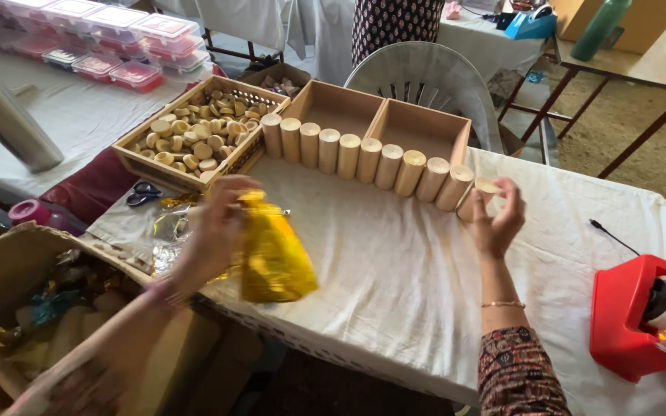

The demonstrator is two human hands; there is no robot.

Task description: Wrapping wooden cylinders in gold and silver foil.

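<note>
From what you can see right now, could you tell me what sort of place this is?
Probably a small craft or packing workshop. A cloth-covered table carries a row of wooden cylinders, a tray of wooden discs and a red tape dispenser; the left hand holds gold foil.

Person is wearing a dark sleeve point(515, 368) patterned in red and cream, thin gold bangle point(502, 304) circling the right wrist, pinkish band point(165, 291) showing at the blurred left wrist
</note>
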